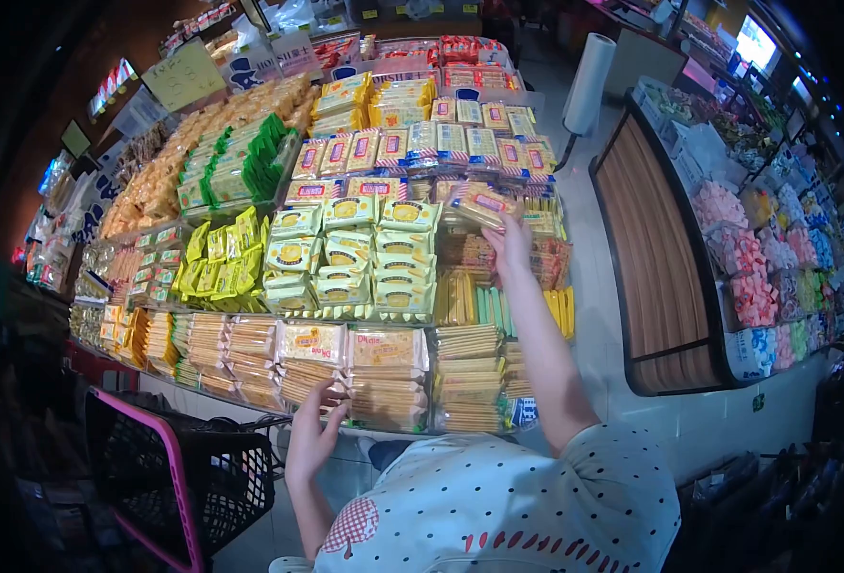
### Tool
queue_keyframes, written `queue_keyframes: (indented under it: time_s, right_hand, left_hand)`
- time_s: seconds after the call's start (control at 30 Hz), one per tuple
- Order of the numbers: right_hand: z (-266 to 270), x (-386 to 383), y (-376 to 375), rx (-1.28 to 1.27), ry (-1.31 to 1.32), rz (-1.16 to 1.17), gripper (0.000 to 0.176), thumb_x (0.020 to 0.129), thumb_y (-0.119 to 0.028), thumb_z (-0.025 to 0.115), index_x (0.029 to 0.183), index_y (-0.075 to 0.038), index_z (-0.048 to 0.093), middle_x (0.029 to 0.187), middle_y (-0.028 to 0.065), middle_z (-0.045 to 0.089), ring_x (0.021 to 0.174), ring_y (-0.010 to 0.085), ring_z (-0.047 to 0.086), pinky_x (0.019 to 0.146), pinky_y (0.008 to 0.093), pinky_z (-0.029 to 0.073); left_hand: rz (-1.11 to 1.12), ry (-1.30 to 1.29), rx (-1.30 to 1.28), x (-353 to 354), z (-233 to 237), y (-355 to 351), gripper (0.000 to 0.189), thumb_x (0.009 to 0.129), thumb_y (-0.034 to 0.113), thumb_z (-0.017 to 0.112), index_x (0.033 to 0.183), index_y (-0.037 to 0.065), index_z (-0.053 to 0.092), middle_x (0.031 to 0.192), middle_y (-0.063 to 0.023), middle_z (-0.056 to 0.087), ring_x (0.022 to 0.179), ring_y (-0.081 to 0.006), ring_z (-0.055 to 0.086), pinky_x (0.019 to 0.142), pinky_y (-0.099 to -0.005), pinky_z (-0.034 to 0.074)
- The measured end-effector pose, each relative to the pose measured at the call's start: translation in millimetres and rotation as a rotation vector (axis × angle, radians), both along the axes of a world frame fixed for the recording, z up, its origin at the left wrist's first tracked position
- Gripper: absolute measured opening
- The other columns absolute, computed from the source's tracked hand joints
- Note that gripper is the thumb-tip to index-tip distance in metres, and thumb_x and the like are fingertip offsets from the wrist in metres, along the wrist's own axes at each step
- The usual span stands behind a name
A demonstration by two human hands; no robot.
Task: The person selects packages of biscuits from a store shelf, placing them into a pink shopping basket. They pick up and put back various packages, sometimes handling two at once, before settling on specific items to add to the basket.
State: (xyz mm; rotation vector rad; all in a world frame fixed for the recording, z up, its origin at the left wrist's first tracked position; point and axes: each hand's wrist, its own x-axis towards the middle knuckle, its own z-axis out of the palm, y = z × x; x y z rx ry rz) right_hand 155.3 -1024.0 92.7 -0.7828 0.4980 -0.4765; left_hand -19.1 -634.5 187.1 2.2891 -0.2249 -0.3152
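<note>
My right hand (510,243) reaches far over the display and grips the end of a clear-wrapped packet of biscuits (482,205), tilted above the other packs. Stacked pale yellow-green packets (348,250) lie to the left of that arm. Near the front edge, my left hand (319,420) is raised with its fingers apart and slightly curled, close to bundles of thin breadsticks (376,390), holding nothing. A flat pack with red print (310,341) lies just beyond its fingertips.
A black basket with a pink rim (176,468) stands at the lower left. Green packets (236,164) fill the display's left side. At the right are a roll of clear bags (590,84) and a curved wooden counter (659,258) bearing colourful sweets.
</note>
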Motion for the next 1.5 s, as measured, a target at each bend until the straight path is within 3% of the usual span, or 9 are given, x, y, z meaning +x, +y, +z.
queue_keyframes:
  time_s: [0.23,0.3,0.4,0.63,0.8,0.87,0.97,1.17,1.5]
  right_hand:
    - [31.9,-151.4,16.4,-0.026,-0.083,0.189,0.04,0.083,-0.002,0.053,0.12,-0.002,0.038,0.11,0.0102,0.052,0.1,0.0205,0.054,0.083,0.0343,0.049]
    - [42.8,-185.7,46.8,0.022,-0.041,0.289,0.04,0.081,0.002,0.052,0.117,-0.002,0.038,0.109,0.0106,0.052,0.101,0.0199,0.054,0.087,0.0324,0.047]
    - [39.5,-220.0,94.1,-0.051,-0.019,0.403,0.04,0.078,0.005,0.058,0.111,-0.003,0.037,0.109,0.0101,0.051,0.1,0.0162,0.053,0.087,0.0306,0.046]
    - [36.2,-226.2,136.5,-0.255,-0.071,0.855,0.044,0.077,-0.009,0.068,0.111,-0.004,0.04,0.105,0.0051,0.049,0.097,0.0105,0.05,0.08,0.0267,0.044]
    - [34.1,-134.9,75.0,-0.976,-0.039,0.454,0.035,0.08,-0.02,0.065,0.106,-0.004,0.049,0.102,0.0077,0.052,0.098,0.0178,0.052,0.08,0.0301,0.044]
    - [22.2,-77.5,37.1,-0.803,0.089,0.261,0.041,0.079,-0.023,0.066,0.107,-0.001,0.048,0.099,0.0104,0.052,0.094,0.0188,0.053,0.074,0.0303,0.047]
    - [6.2,-15.1,-13.4,-1.427,0.162,-0.03,0.05,0.079,-0.025,0.066,0.119,-0.003,0.046,0.111,0.017,0.047,0.095,0.0302,0.054,0.08,0.0392,0.046]
    - [-17.2,36.1,-36.4,-1.607,0.41,0.23,0.062,0.077,-0.032,0.066,0.131,-0.016,0.04,0.122,0.0193,0.043,0.111,0.0353,0.047,0.09,0.0433,0.04]
    - [-29.0,39.3,-34.7,-1.767,0.424,0.114,0.063,0.075,-0.026,0.068,0.131,-0.018,0.041,0.113,0.0137,0.051,0.107,0.0292,0.049,0.093,0.0471,0.033]
  left_hand:
    - [-0.068,0.022,-0.651,-4.0,-20.5,-67.9,0.052,0.08,0.005,0.06,0.126,0.007,0.037,0.111,-0.0105,0.052,0.098,-0.0166,0.051,0.087,-0.0305,0.04]
    - [-0.038,0.17,-1.094,-7.0,-21.2,-101.2,0.06,0.079,0.015,0.064,0.13,0.005,0.032,0.11,-0.0104,0.052,0.104,-0.0205,0.051,0.089,-0.032,0.04]
    - [0.005,0.378,-1.28,-13.8,-62.7,-123.6,0.062,0.081,0.024,0.064,0.13,0.004,0.032,0.117,-0.012,0.05,0.109,-0.0226,0.05,0.092,-0.0346,0.04]
    - [0.236,0.443,-1.286,-10.7,-51.9,-105.7,0.048,0.086,0.024,0.056,0.125,0.002,0.037,0.115,-0.0137,0.053,0.104,-0.0238,0.055,0.09,-0.038,0.045]
    - [0.375,0.322,-1.358,-12.3,-49.8,-82.2,0.044,0.088,0.022,0.051,0.125,0.002,0.037,0.112,-0.0146,0.054,0.1,-0.0239,0.057,0.086,-0.0378,0.047]
    - [0.374,0.406,-1.421,-16.0,-54.1,-73.3,0.039,0.09,0.018,0.048,0.124,0.002,0.036,0.111,-0.0116,0.054,0.1,-0.0223,0.057,0.086,-0.0371,0.048]
    - [0.355,0.455,-1.442,-19.2,-56.4,-74.5,0.04,0.089,0.018,0.049,0.123,0.001,0.037,0.11,-0.0133,0.054,0.099,-0.0235,0.058,0.084,-0.0372,0.049]
    - [0.322,0.46,-1.385,-14.3,-46.6,-90.0,0.047,0.086,0.019,0.053,0.124,-0.001,0.036,0.107,-0.0177,0.056,0.096,-0.0255,0.059,0.082,-0.037,0.05]
    - [0.343,0.489,-1.321,0.2,-48.0,-95.6,0.044,0.086,0.017,0.052,0.122,-0.002,0.038,0.107,-0.0173,0.057,0.096,-0.0246,0.059,0.082,-0.0357,0.049]
